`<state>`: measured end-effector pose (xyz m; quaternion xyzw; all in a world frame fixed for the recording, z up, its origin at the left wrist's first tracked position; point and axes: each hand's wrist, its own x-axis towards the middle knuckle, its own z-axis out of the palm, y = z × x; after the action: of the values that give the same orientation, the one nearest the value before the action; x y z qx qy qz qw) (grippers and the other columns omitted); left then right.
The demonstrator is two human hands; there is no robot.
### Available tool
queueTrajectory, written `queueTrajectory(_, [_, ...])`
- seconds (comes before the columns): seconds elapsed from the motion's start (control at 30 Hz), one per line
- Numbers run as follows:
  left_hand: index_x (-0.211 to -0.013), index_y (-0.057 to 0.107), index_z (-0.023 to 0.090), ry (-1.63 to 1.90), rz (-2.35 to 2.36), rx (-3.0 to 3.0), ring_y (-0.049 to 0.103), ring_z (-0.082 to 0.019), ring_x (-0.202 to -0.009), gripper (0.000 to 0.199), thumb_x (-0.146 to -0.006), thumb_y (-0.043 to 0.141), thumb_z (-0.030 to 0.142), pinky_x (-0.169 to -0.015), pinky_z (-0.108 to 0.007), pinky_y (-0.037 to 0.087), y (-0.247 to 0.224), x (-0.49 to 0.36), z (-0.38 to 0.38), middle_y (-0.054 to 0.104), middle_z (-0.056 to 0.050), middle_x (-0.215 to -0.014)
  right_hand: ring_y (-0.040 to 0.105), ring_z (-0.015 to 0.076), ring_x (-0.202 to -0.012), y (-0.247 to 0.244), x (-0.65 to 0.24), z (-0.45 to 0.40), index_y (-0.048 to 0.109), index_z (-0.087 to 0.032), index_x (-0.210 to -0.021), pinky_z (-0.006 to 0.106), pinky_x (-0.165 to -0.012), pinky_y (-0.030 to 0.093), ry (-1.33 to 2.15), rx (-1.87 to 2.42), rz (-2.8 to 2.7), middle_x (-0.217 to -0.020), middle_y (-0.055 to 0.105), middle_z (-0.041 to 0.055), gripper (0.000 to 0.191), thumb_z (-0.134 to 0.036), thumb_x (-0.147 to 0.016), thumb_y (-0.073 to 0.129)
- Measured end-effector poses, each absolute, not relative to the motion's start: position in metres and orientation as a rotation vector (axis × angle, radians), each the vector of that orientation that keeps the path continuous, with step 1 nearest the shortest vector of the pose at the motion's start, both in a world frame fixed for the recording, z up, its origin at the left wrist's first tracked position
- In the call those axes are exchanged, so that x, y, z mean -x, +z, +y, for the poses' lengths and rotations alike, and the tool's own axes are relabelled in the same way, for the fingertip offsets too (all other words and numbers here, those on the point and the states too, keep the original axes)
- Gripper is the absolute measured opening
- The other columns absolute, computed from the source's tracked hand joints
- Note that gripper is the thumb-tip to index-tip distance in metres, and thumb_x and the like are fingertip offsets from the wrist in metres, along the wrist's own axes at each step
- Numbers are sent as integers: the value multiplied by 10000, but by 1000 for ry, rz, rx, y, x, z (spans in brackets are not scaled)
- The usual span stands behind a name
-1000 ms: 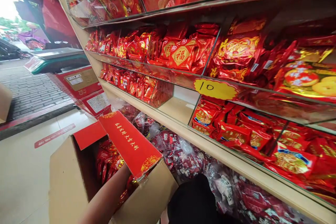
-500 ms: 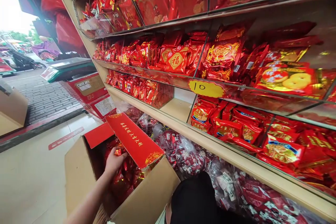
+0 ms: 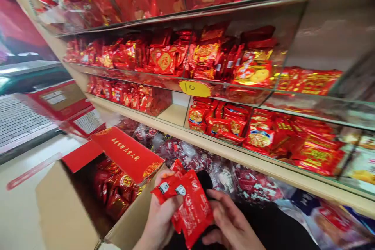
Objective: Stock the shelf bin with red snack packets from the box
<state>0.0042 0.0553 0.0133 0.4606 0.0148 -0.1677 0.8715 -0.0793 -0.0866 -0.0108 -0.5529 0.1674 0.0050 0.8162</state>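
Observation:
My left hand (image 3: 161, 213) is closed round a few red packets (image 3: 193, 207), just right of the open cardboard box. The packets' backs, with small white labels, face up. My right hand (image 3: 227, 218) is at the packets' right edge, its fingers apart and curved, the fingertips beside or lightly touching the packet; nothing else shows in it. Inside the box (image 3: 134, 211) lie more shiny red packets (image 3: 117, 189). A red printed flap (image 3: 125, 154) stands over the box's far side.
Shelves with glass fronts hold rows of red packets (image 3: 166, 60). A yellow price tag (image 3: 195, 88) marks the middle shelf. Clear plastic bags of goods (image 3: 187, 152) lie under the lowest shelf. Stacked red cartons (image 3: 58, 99) stand at the left.
My left hand has come out of the box with red packets and moved right. My right hand has entered the view beside them. The view has shifted to the right.

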Motion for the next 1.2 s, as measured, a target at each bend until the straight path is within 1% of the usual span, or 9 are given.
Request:
queueTrajectory(0.13, [-1138,379,322,-551,-54,-881,573,-109,-605,618,-637,688,137,-576,-216,497,13,11,14,622,37,-711,586,124,-728,0,72,-94,569,-180,-902,257,-684,476,-58,1118,209,-827,632,21,285,-407,-740,632])
queueTrajectory(0.3, [-993,442,291,-687,76,-803,628,-125,-619,334,-721,632,251,-603,-253,522,8,14,9,637,29,-742,530,85,-476,8,104,-120,545,-192,-896,203,-454,463,-119,1284,246,-665,595,-14,191,-360,-807,553])
queueTrajectory(0.4, [-955,457,267,-804,164,-945,648,-164,-686,228,-766,579,305,-567,-287,536,4,19,10,651,4,-821,617,156,-736,9,118,-137,548,-229,-956,258,-626,530,-527,1649,203,-901,616,48,155,-199,-803,547])
queueTrajectory(0.5, [-975,457,247,-992,113,-916,660,-208,-684,310,-750,553,437,-485,-302,536,5,29,3,657,-35,-869,549,216,-1002,5,120,-151,566,-256,-976,341,-810,500,-970,2089,-66,-1060,568,74,317,-40,-751,511])
queueTrajectory(0.67, [-900,418,247,-1074,45,-794,653,-165,-623,300,-716,618,122,-481,-271,542,18,36,-12,654,-6,-827,455,244,-1143,-13,122,-157,532,-287,-1093,402,-890,465,-1115,2380,-256,-1179,520,62,426,-39,-747,509])
queueTrajectory(0.8, [-889,401,257,-1079,-33,-802,660,-193,-708,261,-743,565,114,-521,-321,569,23,33,-16,639,-4,-845,435,254,-1178,-16,130,-158,516,-316,-1148,390,-901,450,-1076,2187,97,-1333,400,46,417,-100,-794,480])
queueTrajectory(0.9, [-874,415,253,-1109,-91,-842,662,-193,-705,239,-743,566,120,-532,-329,571,23,31,-18,635,-3,-861,593,208,-946,-5,128,-160,455,-278,-1209,330,-759,512,-653,1615,472,-1124,583,82,348,-306,-862,447])
queueTrajectory(1.0, [-824,441,236,-1142,-133,-886,663,-195,-661,122,-777,545,192,-486,-290,548,23,31,-23,624,0,-825,587,148,-677,6,121,-161,588,-209,-984,237,-587,484,-279,1265,498,-811,648,40,305,-446,-808,514])
queueTrajectory(1.2, [-828,476,254,-1108,-55,-907,642,-193,-578,85,-801,501,331,-413,-256,483,16,34,-34,615,5,-735,450,100,-541,5,117,-163,570,-188,-681,184,-479,373,-391,1342,590,-600,531,-24,280,-459,-750,584])
